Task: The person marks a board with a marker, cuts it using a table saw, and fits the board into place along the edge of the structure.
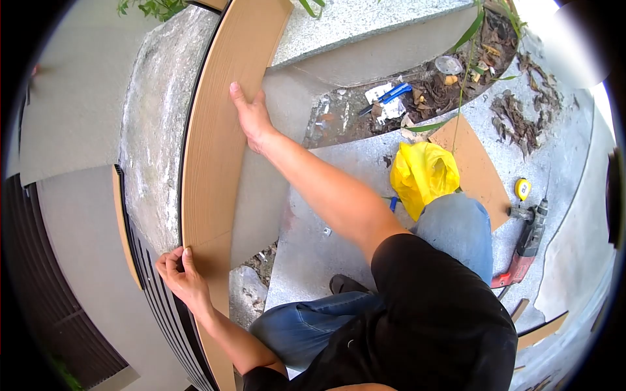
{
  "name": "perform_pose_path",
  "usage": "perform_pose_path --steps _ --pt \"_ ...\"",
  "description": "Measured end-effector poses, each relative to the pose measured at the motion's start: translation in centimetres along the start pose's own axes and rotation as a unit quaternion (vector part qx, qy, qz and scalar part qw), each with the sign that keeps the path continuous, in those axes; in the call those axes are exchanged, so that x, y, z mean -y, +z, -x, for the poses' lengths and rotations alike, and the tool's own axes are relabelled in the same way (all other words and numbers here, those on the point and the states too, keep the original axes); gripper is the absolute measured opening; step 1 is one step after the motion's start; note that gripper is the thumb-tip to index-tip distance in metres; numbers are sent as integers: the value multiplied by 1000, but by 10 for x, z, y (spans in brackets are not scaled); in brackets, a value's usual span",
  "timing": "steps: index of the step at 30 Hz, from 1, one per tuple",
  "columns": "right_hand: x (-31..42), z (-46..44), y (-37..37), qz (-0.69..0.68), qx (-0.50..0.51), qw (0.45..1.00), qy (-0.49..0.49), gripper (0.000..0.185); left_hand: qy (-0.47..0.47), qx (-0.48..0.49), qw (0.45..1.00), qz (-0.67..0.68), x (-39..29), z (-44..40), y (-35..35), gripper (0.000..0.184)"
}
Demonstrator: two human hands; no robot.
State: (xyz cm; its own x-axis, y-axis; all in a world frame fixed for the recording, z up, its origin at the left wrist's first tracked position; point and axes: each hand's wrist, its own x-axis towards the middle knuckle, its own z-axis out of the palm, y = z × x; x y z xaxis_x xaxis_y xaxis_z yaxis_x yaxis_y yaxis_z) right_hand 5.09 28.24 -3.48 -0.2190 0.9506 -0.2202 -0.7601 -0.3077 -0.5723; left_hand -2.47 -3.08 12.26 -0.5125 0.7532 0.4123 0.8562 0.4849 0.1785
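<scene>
A long brown wood-grain panel [215, 140] runs from the top of the view down to the bottom left, with a dark strip along its left edge. My left hand [184, 279] pinches that left edge low down, its thumb against the panel. Higher up, my right hand [253, 120] grips the panel's right edge, the thumb on its face and the other fingers mostly hidden. A seam crosses the panel near my left hand.
Rough concrete [153, 124] and black slats [153, 293] lie left of the panel. To the right are a yellow bag [424, 176], a brown board [473, 166], a tape measure [522, 189], a power drill [527, 247], a blue cutter [393, 93] and a planter with dry leaves [440, 88].
</scene>
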Motion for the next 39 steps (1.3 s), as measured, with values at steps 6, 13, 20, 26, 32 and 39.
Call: perform_pose_path --steps 6,13,20,26,32,39 --pt "1 7 0 -29 -2 999 37 92 -12 -7 998 57 2 -2 0 18" --pt "-5 6 2 -32 -20 999 32 90 3 -10 998 70 6 -1 2 16" --pt "-6 4 3 -40 -22 998 35 91 -12 -8 998 60 3 -1 2 16" --pt "-5 4 1 -62 28 997 49 94 -43 -2 997 69 6 -4 -1 13" --pt "8 19 8 -71 114 990 44 78 -96 49 990 91 4 -7 -17 24" --pt "8 17 9 17 136 989 52 68 -79 17 995 66 18 -2 -10 21"
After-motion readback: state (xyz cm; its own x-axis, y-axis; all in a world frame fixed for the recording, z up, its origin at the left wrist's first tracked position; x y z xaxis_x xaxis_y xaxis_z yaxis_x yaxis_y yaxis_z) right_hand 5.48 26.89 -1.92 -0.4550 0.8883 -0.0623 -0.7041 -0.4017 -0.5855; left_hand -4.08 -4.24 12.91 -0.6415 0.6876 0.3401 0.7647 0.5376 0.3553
